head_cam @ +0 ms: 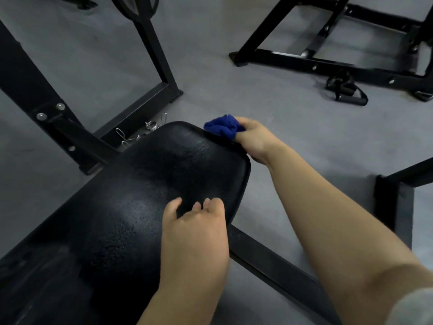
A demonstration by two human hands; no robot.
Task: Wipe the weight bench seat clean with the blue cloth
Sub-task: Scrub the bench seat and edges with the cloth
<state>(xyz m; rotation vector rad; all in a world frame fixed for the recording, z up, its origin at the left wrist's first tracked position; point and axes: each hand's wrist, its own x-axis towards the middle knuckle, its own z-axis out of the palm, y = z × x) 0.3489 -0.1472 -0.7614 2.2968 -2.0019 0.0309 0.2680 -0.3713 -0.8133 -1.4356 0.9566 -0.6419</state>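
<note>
The right hand (254, 139) grips the bunched blue cloth (222, 126), fingers curled round it, and holds it against the far right edge of the weight bench seat (145, 184), near the seat's rounded end. The left hand (194, 233) rests on the nearer part of the seat beside its right edge, fingers loosely bent and holding nothing. The seat is black, with a pebbled surface that shows a dull sheen just left of the left hand. A black steel bar (269, 259) runs out from under the seat toward the lower right. Beyond the seat's far end, metal spring clips (140, 131) lie on the grey floor (269, 95) beside a black upright frame (150, 106). Farther right, a black strap handle (349, 90) lies near another black frame (328, 64).
</note>
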